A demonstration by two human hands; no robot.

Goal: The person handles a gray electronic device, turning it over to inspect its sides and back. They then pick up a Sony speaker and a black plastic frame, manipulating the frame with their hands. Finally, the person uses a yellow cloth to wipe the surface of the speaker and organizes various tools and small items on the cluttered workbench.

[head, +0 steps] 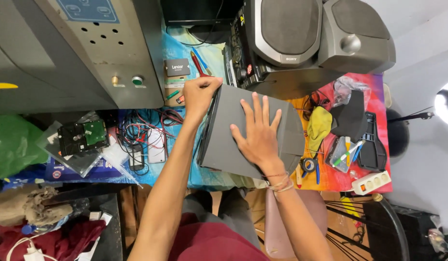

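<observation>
Dark grey flat device [233, 125], laptop-like w/ lid down, lying across table edge, centre of cluttered bench. Left hand [199, 94] curled over far-left corner, fingers closed round the edge there, gripping it. Right hand [256, 133] spread flat, palm down on top panel, fingers fanned, pressing not pinching.

Progress, judged from layout: device placed and steadied, both hands on. Casing looks shut; no screws out, no panel off, no tool in either hand. So early stage, opening or inspecting not yet begun as far as visible.

Around the grip: just beyond left hand, small black box [177, 67] and red-handled tool [199, 64]. Left of that hand, tangle of wires [142, 128], then bare hard drive in clear bag [83, 137]. Beyond right fingertips, black stereo unit w/ speakers [306, 38]. Right of right hand, yellow cloth [319, 125], tape roll [308, 165], clear tray of small tools [346, 152], white power strip [371, 182] further out. Underside of device not visible; cannot tell what faces down.
</observation>
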